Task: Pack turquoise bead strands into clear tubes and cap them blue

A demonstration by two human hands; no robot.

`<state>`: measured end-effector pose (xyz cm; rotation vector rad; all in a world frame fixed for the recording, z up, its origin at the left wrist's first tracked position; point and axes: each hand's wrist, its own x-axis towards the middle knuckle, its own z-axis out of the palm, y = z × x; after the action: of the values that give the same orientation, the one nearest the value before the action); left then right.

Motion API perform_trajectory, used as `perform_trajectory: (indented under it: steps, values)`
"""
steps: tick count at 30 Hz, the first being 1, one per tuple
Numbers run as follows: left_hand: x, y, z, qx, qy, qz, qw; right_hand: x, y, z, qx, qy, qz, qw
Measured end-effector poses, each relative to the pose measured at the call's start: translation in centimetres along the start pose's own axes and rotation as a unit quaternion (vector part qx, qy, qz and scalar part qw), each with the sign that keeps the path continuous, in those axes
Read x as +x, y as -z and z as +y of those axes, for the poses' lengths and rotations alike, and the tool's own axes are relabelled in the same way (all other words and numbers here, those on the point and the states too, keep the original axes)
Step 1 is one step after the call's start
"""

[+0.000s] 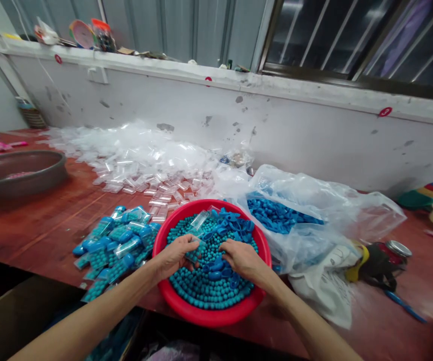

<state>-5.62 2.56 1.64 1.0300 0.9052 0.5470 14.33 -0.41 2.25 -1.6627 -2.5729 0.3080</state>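
Observation:
A red basin (pixel 212 319) holds many teal beads (pixel 197 297) and blue plastic caps (pixel 235 225). Over its left part, my left hand (pixel 181 254) is closed on a small clear container (pixel 194 250) with teal beads in it. My right hand (pixel 241 256) is over the right part of the basin, fingers bent together and pointing down at the beads; whatever is between its fingertips is too small to make out. Another clear container (pixel 200 219) lies on the beads near the back of the basin.
Filled containers with blue caps (pixel 126 245) are piled left of the basin. Empty clear containers (pixel 141 155) spread behind. A plastic bag (pixel 306 193) of blue caps (pixel 276 215) lies to the right, near a lidded jar (pixel 397 250). A grey basin (pixel 21 183) stands far left.

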Motion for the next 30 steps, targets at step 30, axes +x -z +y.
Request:
perform_trajectory:
  steps: [30]
  values:
    - [-0.5, -0.6, -0.6, 0.034, -0.029, 0.014, 0.999, 3.0, -1.1, -1.2, 0.019, -0.01, 0.033, 0.999]
